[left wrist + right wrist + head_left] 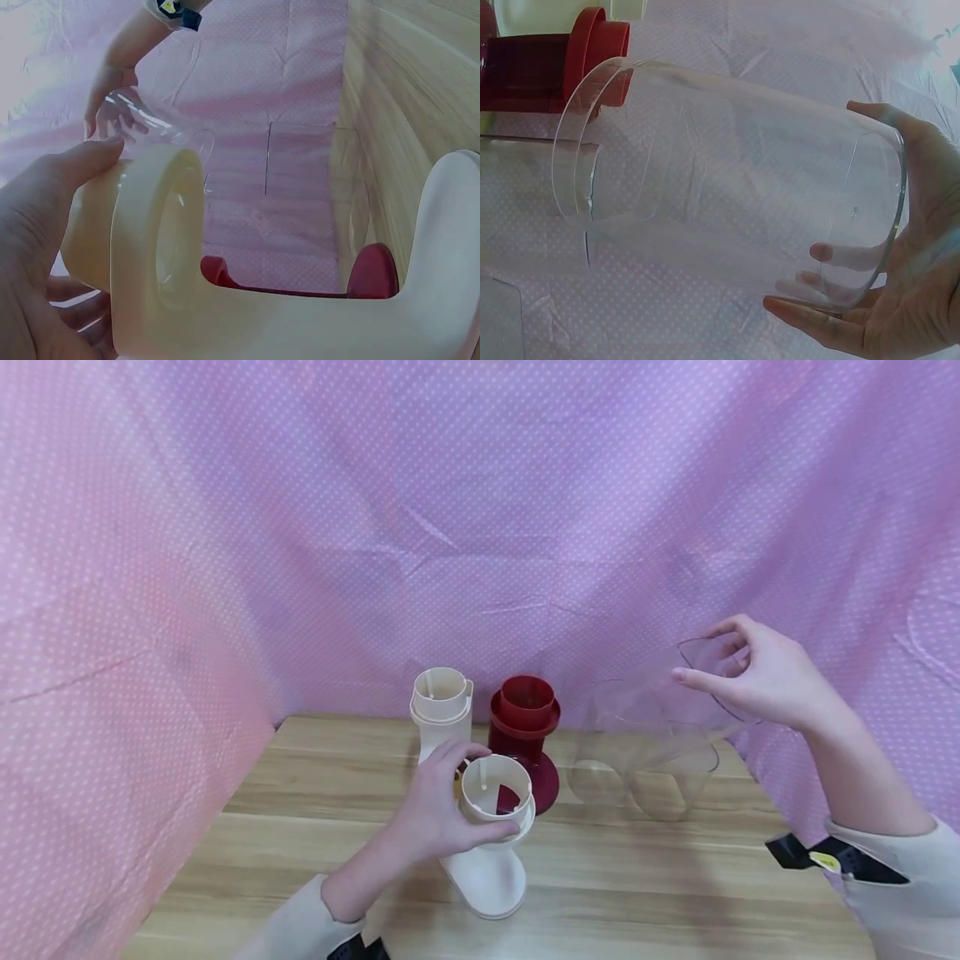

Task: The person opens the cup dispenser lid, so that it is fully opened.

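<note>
My left hand grips the round cup-shaped top of a cream dispenser stand, thumb on the near side and fingers round the far side. The stand's rounded foot extends below, near the tabletop. In the left wrist view the stand's top ring and long upright lie just past the thumb. Off to the right and higher, my right hand holds a clear plastic canister by one end, fingers and thumb spread round its rim. The canister is tilted, its other end pointing left toward the stands.
Behind the held stand are a second cream stand and a dark red stand with a round foot. More clear canisters stand on the wooden table to the right. Pink dotted cloth hangs behind and at both sides.
</note>
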The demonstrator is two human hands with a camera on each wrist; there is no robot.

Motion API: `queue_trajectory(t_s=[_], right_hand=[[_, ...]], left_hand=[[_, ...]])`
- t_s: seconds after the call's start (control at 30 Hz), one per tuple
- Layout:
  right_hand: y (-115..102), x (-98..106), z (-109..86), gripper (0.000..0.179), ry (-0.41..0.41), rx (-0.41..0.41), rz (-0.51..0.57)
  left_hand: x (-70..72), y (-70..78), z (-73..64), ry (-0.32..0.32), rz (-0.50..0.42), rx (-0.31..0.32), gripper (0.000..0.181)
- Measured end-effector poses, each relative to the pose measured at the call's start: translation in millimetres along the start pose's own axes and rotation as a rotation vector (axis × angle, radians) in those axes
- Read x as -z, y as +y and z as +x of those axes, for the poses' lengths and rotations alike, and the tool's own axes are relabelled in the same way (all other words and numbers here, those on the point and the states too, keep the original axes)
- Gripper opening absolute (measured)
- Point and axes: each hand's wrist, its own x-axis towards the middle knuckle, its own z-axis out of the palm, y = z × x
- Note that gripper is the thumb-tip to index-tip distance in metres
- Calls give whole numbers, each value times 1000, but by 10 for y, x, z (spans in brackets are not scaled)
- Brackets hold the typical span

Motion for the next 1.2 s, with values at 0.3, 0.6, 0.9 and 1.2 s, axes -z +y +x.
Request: queue_trajectory(t_s=[0.3, 0.6, 0.9, 1.2], right_hand=[[162, 48, -10, 88, -26, -26, -41], [321, 103, 11, 95, 0, -72, -71], [565, 156, 48, 95, 68, -119, -111], [750, 209, 49, 102, 67, -185, -143]], left_hand=[[168, -97, 52, -123, -6, -118, 79], [192, -49, -29, -111, -4, -86, 91], [78, -10, -91, 5, -5, 14, 82], [176, -107, -88, 6, -73, 39, 78]])
